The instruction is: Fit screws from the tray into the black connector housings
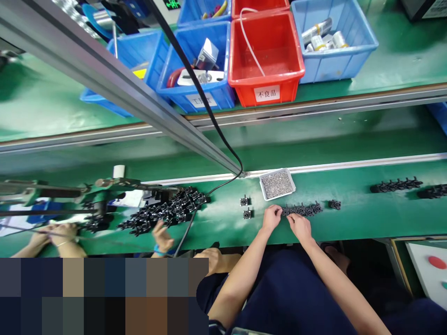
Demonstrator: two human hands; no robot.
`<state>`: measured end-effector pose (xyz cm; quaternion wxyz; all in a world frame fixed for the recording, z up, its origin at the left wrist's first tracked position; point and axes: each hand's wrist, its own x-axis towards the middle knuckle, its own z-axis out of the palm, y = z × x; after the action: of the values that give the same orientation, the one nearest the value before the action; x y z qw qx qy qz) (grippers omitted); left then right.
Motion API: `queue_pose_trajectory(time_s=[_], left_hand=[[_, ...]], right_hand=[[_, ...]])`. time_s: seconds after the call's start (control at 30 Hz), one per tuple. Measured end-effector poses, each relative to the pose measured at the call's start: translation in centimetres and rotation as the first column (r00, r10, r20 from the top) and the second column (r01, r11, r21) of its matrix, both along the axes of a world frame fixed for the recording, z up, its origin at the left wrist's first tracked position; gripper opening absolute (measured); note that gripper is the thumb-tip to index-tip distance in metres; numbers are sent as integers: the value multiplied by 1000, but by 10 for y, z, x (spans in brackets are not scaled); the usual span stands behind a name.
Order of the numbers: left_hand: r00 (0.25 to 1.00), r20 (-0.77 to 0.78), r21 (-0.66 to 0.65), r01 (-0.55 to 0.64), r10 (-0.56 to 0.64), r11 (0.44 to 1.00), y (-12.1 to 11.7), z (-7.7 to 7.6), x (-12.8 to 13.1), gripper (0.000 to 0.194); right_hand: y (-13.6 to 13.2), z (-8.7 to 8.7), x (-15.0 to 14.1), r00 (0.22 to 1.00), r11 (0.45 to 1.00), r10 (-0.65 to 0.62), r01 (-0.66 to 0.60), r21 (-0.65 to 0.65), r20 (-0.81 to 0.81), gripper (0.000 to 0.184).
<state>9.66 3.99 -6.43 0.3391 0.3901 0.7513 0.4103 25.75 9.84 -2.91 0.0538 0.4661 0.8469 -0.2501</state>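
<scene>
A row of small black plastic parts (303,209) lies on the green bench just beyond my hands. My left hand (272,218) is closed, its thumb and fingers pinched at the left end of the row. From the near side, my right hand (301,227) has its fingertips pinched together on the same end part. My fingers hide most of that part, and any smaller piece between them is too small to see. One more black part (334,204) sits apart to the right of the row. To the left stand two single parts, an upper one (245,200) and a lower one (247,213).
A white tray of small metal pieces (277,184) stands behind my hands. Leftward lies a big heap of black parts (167,211), near a co-worker's hand (162,237). More rows (396,185) are at right. A black cable (223,139) hangs before the metal post (195,144).
</scene>
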Motion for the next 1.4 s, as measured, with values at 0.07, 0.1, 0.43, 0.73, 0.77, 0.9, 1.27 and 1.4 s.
queue_pose_trajectory(time_s=[0.07,0.1,0.43,0.73,0.77,0.9,1.27,1.4], left_hand=[[1000,-1,-6,0,0,1000,2,0,0,12],[1000,1,-9,2,-2,1000,3,0,0,12],[989,144,-121,-12,30,993,10,-8,-8,9],[987,163,-159,31,-5,987,-6,-2,-17,9],[986,165,-159,27,-1,987,-9,-3,-17,10],[982,186,-143,14,13,990,-14,-8,-18,12],[979,198,-143,-21,49,989,-12,-18,-15,11],[975,209,-137,-45,74,990,-13,-19,-12,12]], right_hand=[[-1,1,-3,1000,1000,-2,2,8,29,35],[-1,1,-5,999,1000,-8,7,15,45,34],[-3,-1,-3,989,998,52,-56,26,135,34],[-12,-4,-9,982,992,126,-128,0,144,35],[-13,-4,-9,981,993,112,-114,2,161,36],[-13,-7,-9,977,992,127,-125,-24,169,37],[-9,-6,-7,978,986,161,-156,-49,128,35],[-11,-7,-7,983,990,137,-132,-47,125,34]])
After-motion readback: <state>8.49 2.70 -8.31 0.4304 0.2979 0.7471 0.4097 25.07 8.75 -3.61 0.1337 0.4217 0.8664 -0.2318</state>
